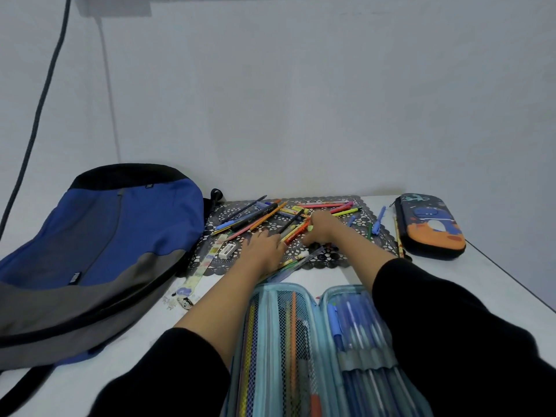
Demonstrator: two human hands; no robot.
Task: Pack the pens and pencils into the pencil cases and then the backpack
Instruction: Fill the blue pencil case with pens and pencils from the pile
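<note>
Table [340,273] in white, up against a plain wall. Backpack [99,251] next, blue with a grey band and a black top, lying flat on the left side, right edge meeting the dark lace mat [386,239] at the back middle.

Open pencil case [270,288] nearest the camera, light blue, spread flat in two halves. Yellow and orange pencils behind the mesh on the left half, blue pens under the elastic loops on the right half. Dinosaur pencil case [430,227] closed, far right, just off the mat edge.

Both arms in black sleeves [451,326], reaching over the open case to the mat. Left hand [264,251] palm down, fingers straight, resting flat on the mat. Right hand [320,230] just beside it, knuckles up, fingers curled down into the pile. Can't tell if actually gripping anything. Small bunch of orange, yellow and black sticks lying between the two hands.

Loose pens and pencils [261,215] scattered over the mat, mostly the back half, plus a couple of blue ones and a pencil near the right edge. Patterned ruler [204,263] slanting off the mat's front left corner. White eraser [227,250] right beside it, on the mat.
</note>
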